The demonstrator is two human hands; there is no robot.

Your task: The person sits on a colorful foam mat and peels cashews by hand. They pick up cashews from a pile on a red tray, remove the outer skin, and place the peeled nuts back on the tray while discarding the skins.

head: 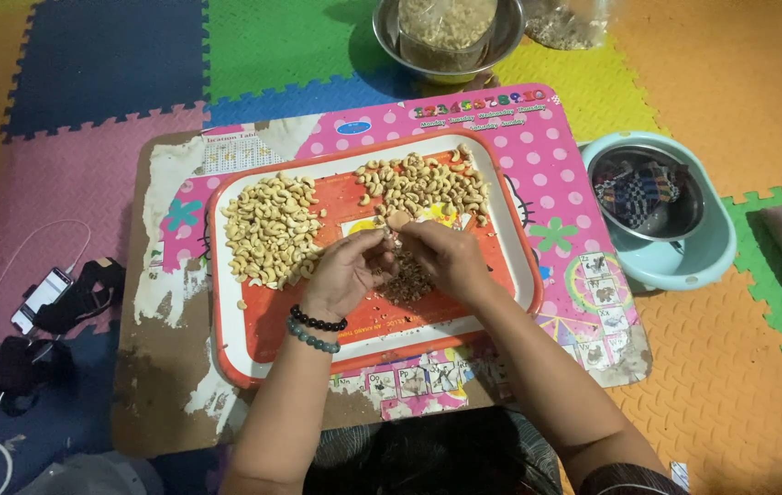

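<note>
Left hand (pixel 347 270) and right hand (pixel 446 257) meet over the middle of the red tray (pixel 510 284), fingertips bunched together pinching one cashew (pixel 398 220) between them. Both forearms angle in from the near edge, the left wrist wearing bead bracelets (pixel 316 328). Directly under the hands lies a brown heap of skins (pixel 407 280). Pale peeled cashews (pixel 272 229) sit far left; an unpeeled pile (pixel 428 183) far centre.

There is one tray (pixel 226 275) with two piles of nuts (pixel 272 229) and one pile of skins (pixel 407 280). Two bowls (pixel 675 266) sit nearby. One wrist wears two bead bracelets (pixel 316 327).
</note>
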